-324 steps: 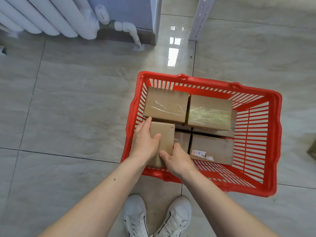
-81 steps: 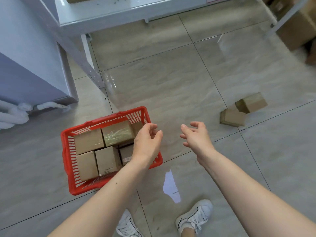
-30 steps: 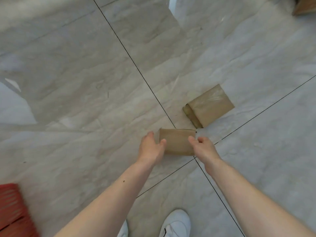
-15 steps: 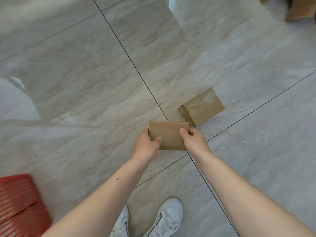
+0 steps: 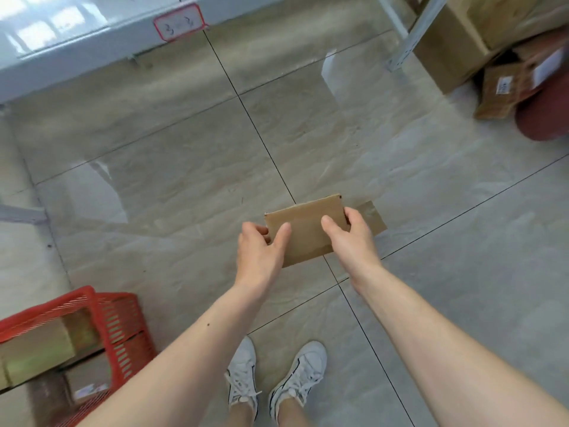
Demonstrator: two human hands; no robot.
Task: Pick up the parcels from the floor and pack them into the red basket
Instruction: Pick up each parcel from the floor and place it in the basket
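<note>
**Parcel lifted, basket back in view**

We hold a plain brown parcel above the floor, left hand and right hand gripping its ends. A second parcel lies behind. The basket, absent a second ago, shows lower left. A shelf tag reads "3-3".

Glossy grey tiled floor with dark grout lines, light reflecting off it. Pale shelf far left carrying a red-bordered label. Far right: metal post, stacked cartons, dark red stool.
</note>
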